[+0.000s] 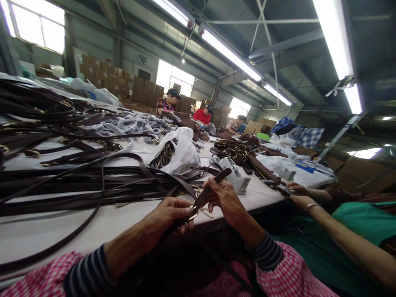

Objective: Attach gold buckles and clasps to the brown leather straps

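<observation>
A dark brown strap with a gold-coloured metal buckle is held between my two hands, just over the table's front edge. My left hand pinches it at the buckle. Higher up, my right hand grips the strap near its rounded end, which sticks out past the fingers. Gold-coloured metal clips lie on the table right behind my hands. Part of the strap hangs down below the edge into shadow.
Long brown straps cover the white table on the left. Behind my hands stand a tape dispenser and a white plastic bag. At right, a co-worker's hands touch other straps. Several people work farther back, near stacked cartons.
</observation>
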Action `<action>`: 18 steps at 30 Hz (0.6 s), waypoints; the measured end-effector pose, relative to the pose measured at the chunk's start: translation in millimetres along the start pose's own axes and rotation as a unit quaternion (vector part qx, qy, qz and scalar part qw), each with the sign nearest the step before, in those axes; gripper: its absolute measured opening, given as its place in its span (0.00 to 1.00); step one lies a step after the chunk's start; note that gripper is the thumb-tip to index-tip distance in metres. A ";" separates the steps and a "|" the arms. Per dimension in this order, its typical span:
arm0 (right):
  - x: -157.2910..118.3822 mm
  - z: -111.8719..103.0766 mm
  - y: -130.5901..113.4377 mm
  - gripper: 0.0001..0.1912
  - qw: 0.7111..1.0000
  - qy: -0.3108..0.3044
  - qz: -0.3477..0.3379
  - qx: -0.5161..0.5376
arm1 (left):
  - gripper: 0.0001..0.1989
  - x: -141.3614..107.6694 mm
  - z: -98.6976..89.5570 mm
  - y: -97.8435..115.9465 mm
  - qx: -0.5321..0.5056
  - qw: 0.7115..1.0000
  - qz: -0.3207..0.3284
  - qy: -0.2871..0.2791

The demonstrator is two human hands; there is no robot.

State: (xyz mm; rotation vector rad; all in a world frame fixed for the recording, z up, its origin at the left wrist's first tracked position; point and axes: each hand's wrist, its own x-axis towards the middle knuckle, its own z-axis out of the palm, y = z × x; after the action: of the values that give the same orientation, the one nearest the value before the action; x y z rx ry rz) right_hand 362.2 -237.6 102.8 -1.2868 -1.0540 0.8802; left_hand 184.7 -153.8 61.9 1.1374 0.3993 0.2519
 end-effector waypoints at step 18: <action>-6.6 25.7 3.3 0.15 0.993 0.025 -0.095 -0.058 | 0.23 -16.6 -3.8 -2.0 0.105 0.989 0.088 0.051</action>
State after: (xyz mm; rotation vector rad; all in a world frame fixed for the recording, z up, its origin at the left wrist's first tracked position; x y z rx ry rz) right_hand 335.9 -235.6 98.3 -1.2737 -1.1800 0.6473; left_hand 168.0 -158.0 61.6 1.3739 0.4229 0.4320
